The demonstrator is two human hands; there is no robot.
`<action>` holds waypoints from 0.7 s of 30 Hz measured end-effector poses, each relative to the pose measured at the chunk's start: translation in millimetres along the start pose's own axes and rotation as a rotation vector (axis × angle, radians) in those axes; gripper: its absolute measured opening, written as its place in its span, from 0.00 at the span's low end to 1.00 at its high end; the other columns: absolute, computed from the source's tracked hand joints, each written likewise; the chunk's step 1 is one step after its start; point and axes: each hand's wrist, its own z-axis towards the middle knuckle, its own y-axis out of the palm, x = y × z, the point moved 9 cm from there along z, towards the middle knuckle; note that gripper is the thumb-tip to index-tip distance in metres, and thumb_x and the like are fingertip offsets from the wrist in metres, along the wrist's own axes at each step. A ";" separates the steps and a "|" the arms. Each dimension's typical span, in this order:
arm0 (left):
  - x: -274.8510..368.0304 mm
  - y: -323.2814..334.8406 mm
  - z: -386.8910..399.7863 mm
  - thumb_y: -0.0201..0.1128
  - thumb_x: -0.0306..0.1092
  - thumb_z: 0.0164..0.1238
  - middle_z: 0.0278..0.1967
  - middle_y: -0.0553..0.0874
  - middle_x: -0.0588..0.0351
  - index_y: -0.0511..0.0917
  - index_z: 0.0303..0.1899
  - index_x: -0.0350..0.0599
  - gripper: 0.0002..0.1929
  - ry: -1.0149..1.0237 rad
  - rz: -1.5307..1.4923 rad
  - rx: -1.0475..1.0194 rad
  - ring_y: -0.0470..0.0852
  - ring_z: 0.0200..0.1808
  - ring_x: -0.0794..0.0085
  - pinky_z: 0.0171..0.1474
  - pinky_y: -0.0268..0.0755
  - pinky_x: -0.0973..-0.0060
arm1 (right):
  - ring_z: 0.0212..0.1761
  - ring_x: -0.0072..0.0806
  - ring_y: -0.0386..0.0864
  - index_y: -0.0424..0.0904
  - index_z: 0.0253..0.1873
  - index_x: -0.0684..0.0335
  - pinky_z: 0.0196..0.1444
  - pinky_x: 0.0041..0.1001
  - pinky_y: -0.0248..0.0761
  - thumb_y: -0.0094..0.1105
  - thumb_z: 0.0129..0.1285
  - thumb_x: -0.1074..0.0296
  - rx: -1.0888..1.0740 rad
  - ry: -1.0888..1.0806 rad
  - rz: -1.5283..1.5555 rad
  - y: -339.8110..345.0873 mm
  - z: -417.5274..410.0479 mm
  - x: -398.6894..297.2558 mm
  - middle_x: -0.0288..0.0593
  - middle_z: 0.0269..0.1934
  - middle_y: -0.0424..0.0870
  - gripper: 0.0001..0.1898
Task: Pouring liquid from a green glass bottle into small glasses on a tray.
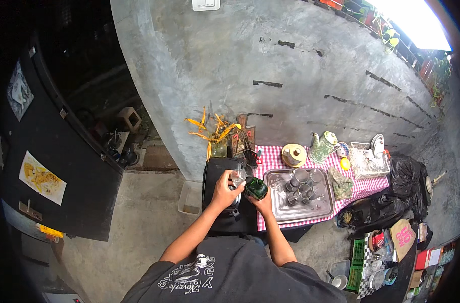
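Note:
My left hand [227, 191] is closed round a small clear glass [238, 177], held above a black case [219, 181]. Beside it, my right hand [263, 200] grips a dark green glass bottle [256, 188] near the left edge of a metal tray [286, 216]. The glass and the bottle are close together; whether they touch cannot be told. Several drinking glasses [305, 191] stand grouped on the tray. Just beyond my hands is a clear container [249, 166] with black utensils.
A red-checked tablecloth [269, 153] lies under the tray. Behind it stand a lidded pot [295, 154] and a green speckled kettle [323, 148]. A cloth [339, 183] and a wire basket [369, 161] are to the right. A vase [218, 148] holds yellow flowers beyond the case.

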 end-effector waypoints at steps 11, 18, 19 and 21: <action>-3.6 6.5 -0.1 0.73 0.28 0.63 0.46 0.83 0.55 0.75 0.49 0.39 0.17 -0.056 -0.013 -0.042 0.86 0.45 0.74 0.48 0.80 0.75 | 0.59 0.40 0.82 0.67 0.64 0.65 0.62 0.36 0.74 0.83 0.47 0.66 0.022 0.012 0.033 -1.6 -2.3 8.4 0.49 0.55 0.81 0.41; -1.5 1.5 -1.0 0.74 0.28 0.62 0.46 0.83 0.54 0.75 0.49 0.39 0.18 -0.067 0.001 -0.048 0.86 0.46 0.71 0.49 0.80 0.73 | 0.59 0.45 0.83 0.67 0.63 0.65 0.61 0.39 0.75 0.85 0.44 0.58 0.017 0.060 -0.026 4.8 -4.0 10.6 0.53 0.55 0.83 0.44; -3.7 -0.1 -1.0 0.74 0.28 0.62 0.46 0.83 0.54 0.75 0.49 0.39 0.18 -0.070 -0.001 -0.040 0.86 0.46 0.71 0.49 0.80 0.73 | 0.59 0.46 0.83 0.67 0.63 0.65 0.61 0.39 0.75 0.85 0.44 0.56 0.018 0.086 -0.033 6.2 -4.9 13.5 0.54 0.56 0.83 0.44; -4.6 0.9 -2.4 0.74 0.28 0.62 0.46 0.84 0.53 0.76 0.49 0.39 0.18 -0.071 -0.010 -0.045 0.86 0.47 0.70 0.49 0.80 0.72 | 0.59 0.39 0.82 0.66 0.66 0.66 0.63 0.36 0.74 0.83 0.46 0.67 0.008 0.107 -0.073 7.4 -8.0 25.6 0.49 0.57 0.82 0.43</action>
